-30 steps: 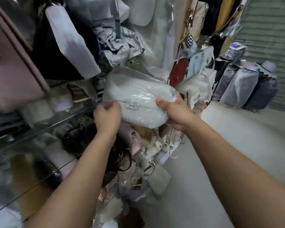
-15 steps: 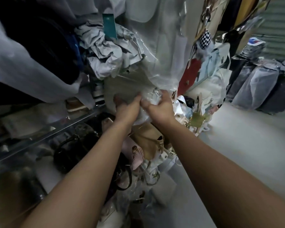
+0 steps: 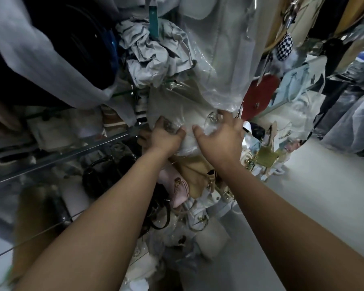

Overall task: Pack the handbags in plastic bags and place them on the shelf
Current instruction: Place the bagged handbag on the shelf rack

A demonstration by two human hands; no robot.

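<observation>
Head view

1. Position of the item. The white handbag point(image 3: 189, 122) is enclosed in a clear plastic bag point(image 3: 172, 101). It sits at the front edge of the upper glass shelf point(image 3: 72, 151), partly pushed in. It lies below a wad of crumpled grey paper point(image 3: 149, 53) and beside a hanging clear garment cover point(image 3: 219, 59). How far it rests on the shelf cannot be determined, because the hands cover its lower edge.

2. Left hand point(image 3: 166, 139). The arm is extended forward. The thumb and fingers are curled over the near lower edge of the wrapped handbag and grasp it through the film.

3. Right hand point(image 3: 219, 141). The arm is extended forward, just beside the left hand. The fingers are spread and nearly straight. They press against the right end of the package, where the film is bunched, and do not clench.

4. Surroundings.
- Directly under the hands: a tan handbag point(image 3: 195, 175) and a pink handbag point(image 3: 177, 190), touching each other.
- On the lower shelf, to the left: a black handbag point(image 3: 101, 175).
- To the right of the garment cover: a red bag point(image 3: 259, 95), a light blue bag point(image 3: 296, 80) and a black-and-white checkered charm point(image 3: 284, 47).
- At the lower right: a pale floor point(image 3: 292, 217).
</observation>
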